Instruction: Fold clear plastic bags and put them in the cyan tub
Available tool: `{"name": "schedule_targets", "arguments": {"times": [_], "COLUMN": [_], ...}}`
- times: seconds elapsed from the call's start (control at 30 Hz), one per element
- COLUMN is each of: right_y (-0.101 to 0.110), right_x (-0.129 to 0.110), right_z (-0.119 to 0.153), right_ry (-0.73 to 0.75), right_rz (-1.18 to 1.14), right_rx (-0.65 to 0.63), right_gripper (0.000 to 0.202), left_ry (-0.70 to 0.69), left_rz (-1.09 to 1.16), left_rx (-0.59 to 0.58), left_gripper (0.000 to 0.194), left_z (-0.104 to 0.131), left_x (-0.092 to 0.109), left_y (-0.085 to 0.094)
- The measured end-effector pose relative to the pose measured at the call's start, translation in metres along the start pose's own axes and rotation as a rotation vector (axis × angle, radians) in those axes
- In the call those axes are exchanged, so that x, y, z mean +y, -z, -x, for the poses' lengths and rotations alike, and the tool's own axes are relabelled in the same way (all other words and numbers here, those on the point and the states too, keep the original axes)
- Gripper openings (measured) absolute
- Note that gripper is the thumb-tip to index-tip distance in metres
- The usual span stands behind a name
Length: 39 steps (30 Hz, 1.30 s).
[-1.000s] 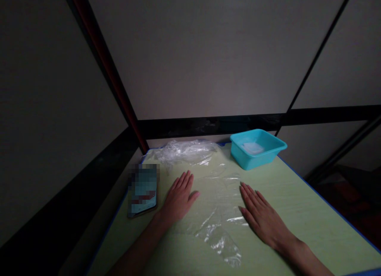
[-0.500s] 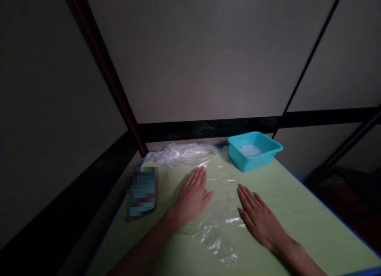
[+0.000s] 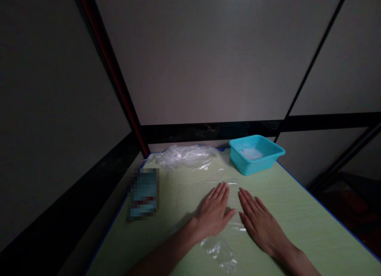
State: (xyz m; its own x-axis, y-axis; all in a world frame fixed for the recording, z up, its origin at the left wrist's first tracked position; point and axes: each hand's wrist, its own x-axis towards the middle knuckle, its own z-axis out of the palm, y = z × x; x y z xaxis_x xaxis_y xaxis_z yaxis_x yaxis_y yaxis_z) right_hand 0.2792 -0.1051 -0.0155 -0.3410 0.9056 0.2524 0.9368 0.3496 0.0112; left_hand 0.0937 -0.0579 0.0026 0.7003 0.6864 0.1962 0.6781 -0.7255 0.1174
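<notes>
A thin clear plastic bag (image 3: 219, 253) lies spread on the pale green table (image 3: 300, 224), its crinkled end toward the near edge. My left hand (image 3: 214, 212) rests palm down on the bag, fingers stretched out and holding nothing. To its right, my right hand (image 3: 260, 222) lies flat at the bag's right edge, also with nothing in it. The two hands are close together but apart, the left thumb pointing toward the right one.
A heap of clear plastic (image 3: 187, 156) lies along the table's back edge. At the back right stands a turquoise basin (image 3: 253, 165) with something white (image 3: 251, 153) inside. A blurred-out flat object (image 3: 145, 194) is at the left edge. Wall panels rise behind.
My left hand has slid right and toward me across the bag, closer to my right hand. The bag looks flatter on its left side. My right hand has hardly moved.
</notes>
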Motion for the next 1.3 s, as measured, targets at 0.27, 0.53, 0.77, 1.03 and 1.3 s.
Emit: {"name": "schedule_targets", "arguments": {"times": [0.27, 0.53, 0.77, 1.03, 1.3], "right_y": [0.004, 0.014, 0.021, 0.012, 0.015], "right_x": [0.000, -0.010, -0.083, -0.067, -0.069], "right_z": [0.000, -0.010, -0.006, 0.021, 0.020], "right_ry": [-0.017, -0.193, -0.034, -0.018, -0.022], "right_rz": [-0.040, -0.083, -0.165, -0.098, -0.060], "right_rx": [-0.014, 0.013, 0.043, 0.024, -0.002], "right_gripper": [0.052, 0.051, 0.058, 0.068, 0.067], "left_ry": [0.118, 0.158, 0.161, 0.158, 0.180], "left_rz": [-0.097, -0.119, -0.115, -0.082, 0.029], "left_rx": [-0.036, -0.029, -0.023, -0.026, 0.011], "left_gripper": [0.051, 0.054, 0.055, 0.055, 0.054], "left_z": [0.056, 0.056, 0.057, 0.057, 0.047], "left_x": [-0.069, -0.068, -0.068, -0.070, -0.038], "left_y": [0.020, 0.021, 0.020, 0.019, 0.038]}}
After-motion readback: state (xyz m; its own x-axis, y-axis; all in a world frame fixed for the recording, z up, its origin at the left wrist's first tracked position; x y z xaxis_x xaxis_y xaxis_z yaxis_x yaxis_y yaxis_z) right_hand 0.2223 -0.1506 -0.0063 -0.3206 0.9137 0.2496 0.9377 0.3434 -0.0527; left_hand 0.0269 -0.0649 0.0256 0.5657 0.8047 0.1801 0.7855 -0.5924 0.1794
